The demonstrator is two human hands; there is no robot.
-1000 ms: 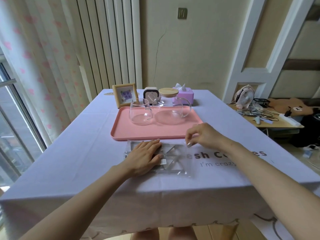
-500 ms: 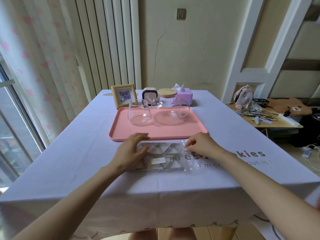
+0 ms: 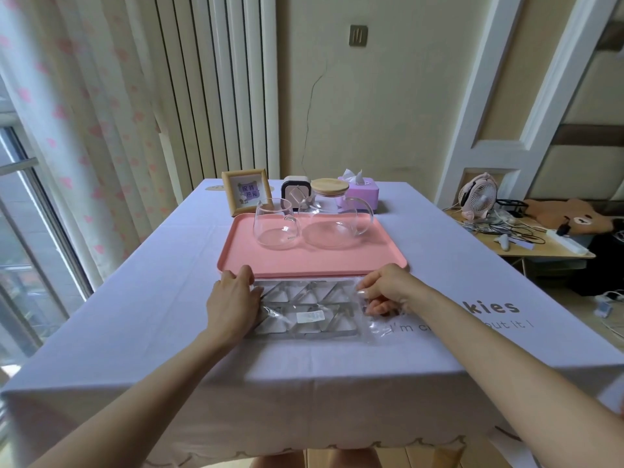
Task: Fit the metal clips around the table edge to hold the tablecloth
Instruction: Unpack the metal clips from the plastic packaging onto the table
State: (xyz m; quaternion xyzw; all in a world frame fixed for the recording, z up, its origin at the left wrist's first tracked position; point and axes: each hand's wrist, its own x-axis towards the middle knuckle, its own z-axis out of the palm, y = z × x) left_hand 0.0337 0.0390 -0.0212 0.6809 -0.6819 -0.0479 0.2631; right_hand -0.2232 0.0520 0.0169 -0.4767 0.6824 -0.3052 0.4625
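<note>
- My left hand (image 3: 231, 300) lies on the near-left end of the clear plastic bag (image 3: 373, 327). The fingers are fairly straight and pressing it onto the tablecloth (image 3: 152, 315), not curled round anything.
- My right hand (image 3: 388, 287) is at the opposite end, with fingers and thumb curled together, pinching the loose plastic there.
- The metal clips (image 3: 305, 293) are between my two hands, all inside the bag, packed flat in rows of triangular shapes. None is out, and none is on the table edge (image 3: 304, 376), which runs well below both wrists, towards my body.
- Just beyond my knuckles, almost touching the bag, is the rim of the pink tray (image 3: 304, 269).
- Step in hand, as I judge it: opening the pack, so the task proper has hardly begun.
- Next move, I think: keep the left palm down as an anchor while the right pinch pulls the mouth of the bag apart, then draw one clip out sideways.
- That calls for a gentle pull, since the thin plastic could tear or slide into the tray.
</note>
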